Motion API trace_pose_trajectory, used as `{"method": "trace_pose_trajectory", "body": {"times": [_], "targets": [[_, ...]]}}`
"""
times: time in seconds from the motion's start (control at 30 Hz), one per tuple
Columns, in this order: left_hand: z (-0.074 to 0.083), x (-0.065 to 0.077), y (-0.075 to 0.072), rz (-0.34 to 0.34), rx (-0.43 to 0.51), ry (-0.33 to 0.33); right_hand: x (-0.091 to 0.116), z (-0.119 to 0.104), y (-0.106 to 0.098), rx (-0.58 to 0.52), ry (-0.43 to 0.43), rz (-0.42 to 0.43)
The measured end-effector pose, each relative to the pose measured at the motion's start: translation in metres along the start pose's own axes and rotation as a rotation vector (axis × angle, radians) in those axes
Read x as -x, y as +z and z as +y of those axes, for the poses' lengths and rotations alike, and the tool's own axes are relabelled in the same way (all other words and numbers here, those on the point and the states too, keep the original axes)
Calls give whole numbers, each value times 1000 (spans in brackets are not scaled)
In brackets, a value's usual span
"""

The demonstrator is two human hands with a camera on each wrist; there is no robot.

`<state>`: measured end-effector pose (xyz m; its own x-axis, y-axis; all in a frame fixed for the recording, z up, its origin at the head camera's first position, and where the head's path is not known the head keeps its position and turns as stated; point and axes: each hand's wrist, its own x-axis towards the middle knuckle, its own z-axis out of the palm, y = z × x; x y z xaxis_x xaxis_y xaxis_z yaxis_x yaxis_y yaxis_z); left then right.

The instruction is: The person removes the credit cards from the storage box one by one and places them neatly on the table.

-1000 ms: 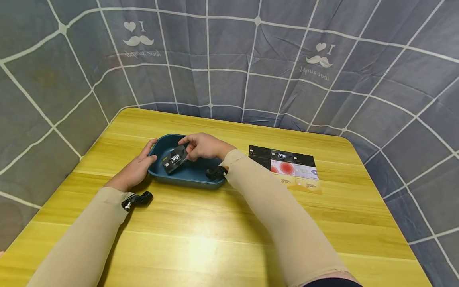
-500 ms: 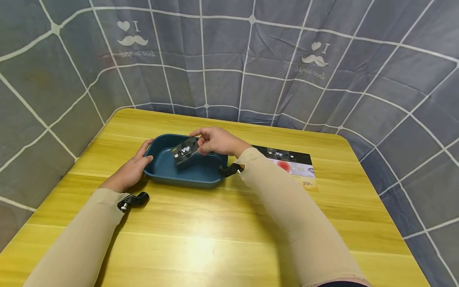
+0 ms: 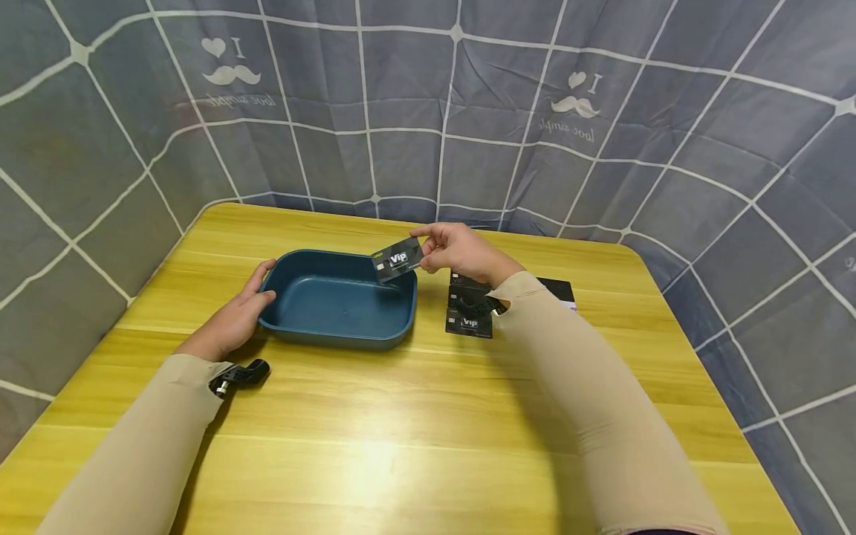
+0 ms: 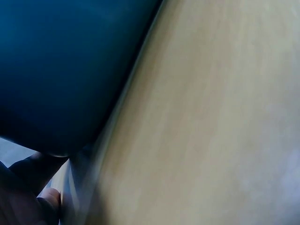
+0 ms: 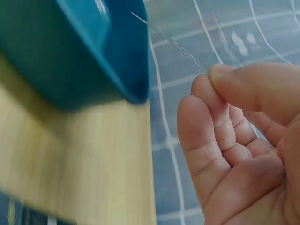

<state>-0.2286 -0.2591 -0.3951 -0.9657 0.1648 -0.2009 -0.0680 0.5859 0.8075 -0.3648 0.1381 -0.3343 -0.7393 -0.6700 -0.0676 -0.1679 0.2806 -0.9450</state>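
Note:
A black VIP card is pinched between the thumb and index finger of my right hand. It is held tilted over the right end of a dark blue plastic basin. In the right wrist view the card shows edge-on as thin lines, gripped by the fingertips. My left hand holds the basin's left end, thumb and index finger at the rim. The left wrist view shows a finger against the basin's corner. Inside the basin, the visible floor is bare.
To the right of the basin lie black cards in a close layout, partly hidden under my right hand and sleeve. The wooden table carries everything. A grey checked curtain hangs behind and at both sides.
My right hand has lifted the VIP card from inside the basin and carried it right, to the basin's right rim. The left hand stays at the basin's left end.

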Motion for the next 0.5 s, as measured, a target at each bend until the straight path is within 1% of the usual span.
{"method": "trace_pose_trajectory", "body": {"times": [0.13,0.33,0.5], "targets": [[0,1,0,2,-6,0,18,10,-25,20,22,76],[2,0,-1,-2,0,16,51,28,-65,92,105,196],[0,-1,0,-4,4,12,79,46,-98,86,151,289]]}}
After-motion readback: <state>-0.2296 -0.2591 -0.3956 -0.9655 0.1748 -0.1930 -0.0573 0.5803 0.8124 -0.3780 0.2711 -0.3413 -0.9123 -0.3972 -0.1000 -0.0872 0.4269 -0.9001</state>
